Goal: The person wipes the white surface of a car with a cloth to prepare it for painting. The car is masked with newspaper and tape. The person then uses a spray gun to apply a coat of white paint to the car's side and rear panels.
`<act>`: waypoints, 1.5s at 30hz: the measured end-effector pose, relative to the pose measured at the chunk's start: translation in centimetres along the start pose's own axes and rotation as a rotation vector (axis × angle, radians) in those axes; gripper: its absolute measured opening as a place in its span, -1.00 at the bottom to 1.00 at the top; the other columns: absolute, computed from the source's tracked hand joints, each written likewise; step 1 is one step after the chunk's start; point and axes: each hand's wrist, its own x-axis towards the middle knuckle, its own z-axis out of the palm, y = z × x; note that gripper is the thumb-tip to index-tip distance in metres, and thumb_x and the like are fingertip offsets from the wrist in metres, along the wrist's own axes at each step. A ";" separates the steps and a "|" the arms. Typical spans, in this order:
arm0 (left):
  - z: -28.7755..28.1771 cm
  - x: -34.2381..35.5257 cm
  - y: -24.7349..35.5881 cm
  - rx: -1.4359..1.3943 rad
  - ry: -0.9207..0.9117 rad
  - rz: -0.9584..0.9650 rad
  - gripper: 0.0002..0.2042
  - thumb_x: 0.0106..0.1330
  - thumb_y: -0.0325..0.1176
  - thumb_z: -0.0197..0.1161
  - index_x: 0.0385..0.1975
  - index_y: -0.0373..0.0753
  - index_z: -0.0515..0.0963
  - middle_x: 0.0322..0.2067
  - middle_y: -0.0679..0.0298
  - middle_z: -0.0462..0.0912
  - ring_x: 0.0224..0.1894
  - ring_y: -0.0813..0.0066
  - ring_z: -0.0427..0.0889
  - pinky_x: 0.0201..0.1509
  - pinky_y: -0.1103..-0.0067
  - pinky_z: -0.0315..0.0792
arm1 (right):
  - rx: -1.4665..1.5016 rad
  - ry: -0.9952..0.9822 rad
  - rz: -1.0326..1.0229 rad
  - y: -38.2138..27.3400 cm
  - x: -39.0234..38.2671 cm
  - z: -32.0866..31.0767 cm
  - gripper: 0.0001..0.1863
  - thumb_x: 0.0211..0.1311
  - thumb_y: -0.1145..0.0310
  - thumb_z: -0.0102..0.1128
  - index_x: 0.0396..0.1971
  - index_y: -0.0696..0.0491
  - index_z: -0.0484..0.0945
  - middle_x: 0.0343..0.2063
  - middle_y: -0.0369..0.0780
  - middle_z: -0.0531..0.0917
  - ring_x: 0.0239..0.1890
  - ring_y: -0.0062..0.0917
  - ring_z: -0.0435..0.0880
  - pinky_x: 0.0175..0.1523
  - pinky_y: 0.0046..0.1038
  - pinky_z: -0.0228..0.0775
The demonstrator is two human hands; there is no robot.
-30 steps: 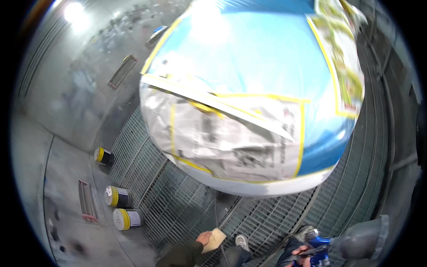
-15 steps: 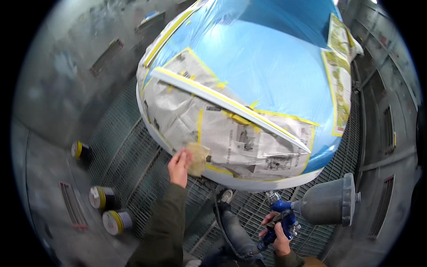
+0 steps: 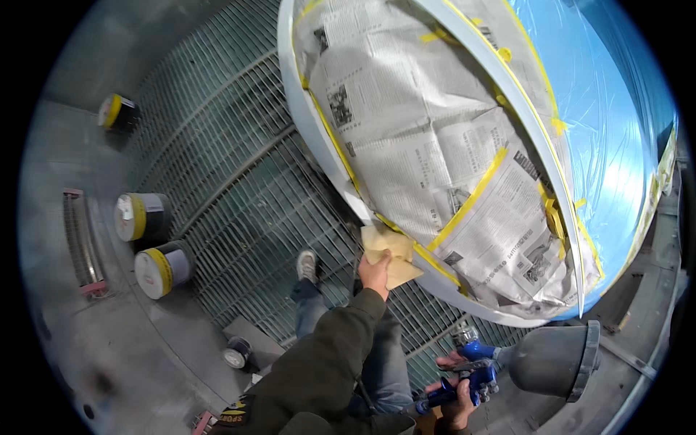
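Observation:
My left hand is closed around a folded yellowish tack cloth, which lies against the lower white edge of a masked car body. My right hand grips a blue spray gun by its handle, fingers wrapped round it. A large grey cup is fixed to the gun and lies tilted to the right. Newspaper held by yellow tape covers the body panel above the cloth. A long white trim strip stretches across the newspaper, fixed with bits of yellow tape.
Blue plastic film wraps the rest of the car. Underfoot is metal grating. Several cans, among them a yellow-banded can, stand along the left side. A slotted vent is beyond them. My shoe rests on the grating.
My view has swung left and down, nearer the white edge. My left hand still holds the cloth, now farther along that edge. My right hand keeps hold of the spray gun.

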 end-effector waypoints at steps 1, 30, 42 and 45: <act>-0.1 -0.8 0.1 0.005 0.082 -0.069 -0.72 0.31 -0.43 0.30 -0.02 -0.36 0.50 -0.14 0.17 0.65 -0.23 0.39 0.67 -0.19 0.44 0.57 | -0.022 0.028 0.023 0.0 -0.5 0.7 -0.23 0.28 0.02 0.16 0.18 0.40 0.22 0.03 0.12 0.47 0.05 -0.22 0.55 -0.43 -0.34 0.72; 33.5 -0.8 28.5 1.289 -0.802 1.704 -0.35 0.16 -0.62 -0.10 0.37 -0.34 0.20 0.36 0.00 0.25 0.46 0.12 0.09 0.53 0.30 -0.09 | 0.295 0.414 -0.283 -14.5 0.7 13.8 -0.32 0.26 0.09 0.28 0.23 0.11 0.22 -0.23 -0.10 0.51 -0.36 -0.41 0.63 -0.38 -0.38 0.65; 36.6 9.3 39.2 1.703 -0.946 1.956 -0.45 0.23 -0.30 0.08 0.28 -0.21 0.35 0.33 0.18 0.32 0.46 0.29 0.12 0.52 0.05 -0.23 | 0.125 0.373 -0.109 -18.8 6.0 19.6 -0.71 0.38 0.12 0.12 -0.20 0.06 0.50 -0.37 -0.27 0.60 -0.61 -0.61 0.58 -0.59 -0.63 0.32; 37.9 10.9 43.8 1.763 -0.839 2.004 -0.45 0.21 -0.32 0.12 0.27 -0.22 0.36 0.28 0.18 0.39 0.43 0.30 0.19 0.53 0.09 -0.21 | 0.144 0.387 -0.170 -18.2 6.6 19.7 -0.71 0.37 0.16 0.13 -0.18 0.11 0.48 -0.34 -0.25 0.59 -0.63 -0.62 0.55 -0.59 -0.63 0.32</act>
